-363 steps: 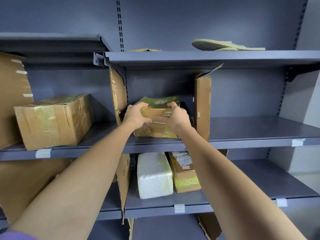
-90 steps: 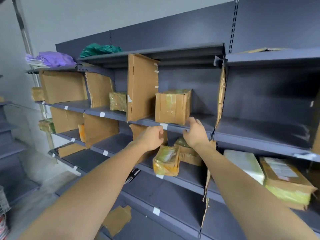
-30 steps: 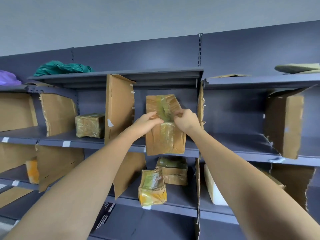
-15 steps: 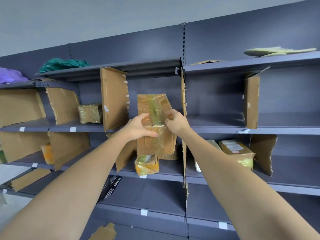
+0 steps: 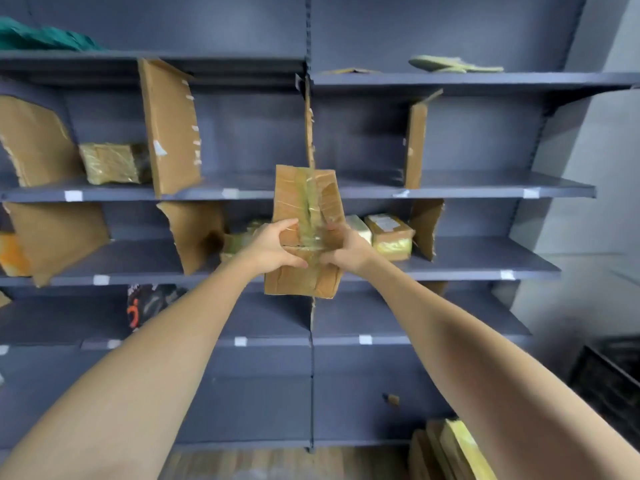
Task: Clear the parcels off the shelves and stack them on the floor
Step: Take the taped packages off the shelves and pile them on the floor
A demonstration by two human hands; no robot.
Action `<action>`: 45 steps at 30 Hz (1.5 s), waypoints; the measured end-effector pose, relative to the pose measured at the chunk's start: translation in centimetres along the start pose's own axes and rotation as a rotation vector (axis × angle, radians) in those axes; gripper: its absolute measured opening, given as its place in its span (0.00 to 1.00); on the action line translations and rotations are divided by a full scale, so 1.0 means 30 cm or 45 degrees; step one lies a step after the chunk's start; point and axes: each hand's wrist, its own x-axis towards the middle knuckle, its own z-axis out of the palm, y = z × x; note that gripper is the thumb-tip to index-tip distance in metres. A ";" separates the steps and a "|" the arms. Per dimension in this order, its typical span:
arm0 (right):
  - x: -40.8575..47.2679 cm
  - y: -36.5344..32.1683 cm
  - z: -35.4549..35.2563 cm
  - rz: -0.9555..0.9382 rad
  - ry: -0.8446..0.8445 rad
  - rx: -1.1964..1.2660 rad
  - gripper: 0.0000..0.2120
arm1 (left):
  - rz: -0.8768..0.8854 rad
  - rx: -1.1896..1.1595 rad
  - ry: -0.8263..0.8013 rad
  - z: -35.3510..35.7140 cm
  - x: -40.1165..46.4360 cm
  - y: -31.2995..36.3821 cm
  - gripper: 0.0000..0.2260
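1. My left hand [image 5: 277,245] and right hand [image 5: 341,249] both hold one box [image 5: 304,230] out in front of me, clear of the shelves [image 5: 450,192]. It stands on end, and each grip is curled round a side edge a little below its middle.

2. My left thumb lies across the near face and the fingers wrap behind. On the right, the thumb side presses the face at 3 o'clock. The far fingers are hidden.

3. I judge the box light to middling. It is held at arm's length with no sag at the wrists, though that is a guess.

4. The cardboard looks stiff but tired. The lower corners are dented and creased, so I would press on the edges, not the flat panels, which may give.

5. Clear, glossy tape runs down the centre seam and crosses at my grip. That band looks slick, so bare cardboard is the better hold. A palm under the bottom edge would be safer for lowering it.

6. More parcels remain:
   - a taped parcel [image 5: 110,162] at 10 o'clock
   - a labelled box [image 5: 389,237] at 3 o'clock, just beside a pale one
   - another, partly hidden, behind my left hand

7. Ragged brown cardboard dividers [image 5: 171,123] stand upright between bays of smooth grey metal.

8. At 5 o'clock a stack [image 5: 450,448] of flat, yellow-taped parcels lies on the wooden floor [image 5: 263,462]. I judge this box goes there.
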 end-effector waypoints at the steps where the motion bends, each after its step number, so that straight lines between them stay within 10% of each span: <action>1: -0.053 0.039 -0.005 0.047 0.011 -0.013 0.38 | 0.011 0.002 -0.027 0.046 -0.023 0.009 0.51; 11: -0.511 0.434 -0.260 0.414 0.157 0.019 0.22 | 0.048 0.012 -0.349 0.582 -0.271 0.278 0.43; 27: -0.974 1.139 -1.059 0.665 0.350 0.082 0.38 | 0.140 0.100 -0.569 1.504 -0.393 0.953 0.43; 45: -0.849 1.676 -1.253 0.935 0.133 -0.081 0.40 | -0.032 0.142 -0.628 2.133 -0.221 0.947 0.41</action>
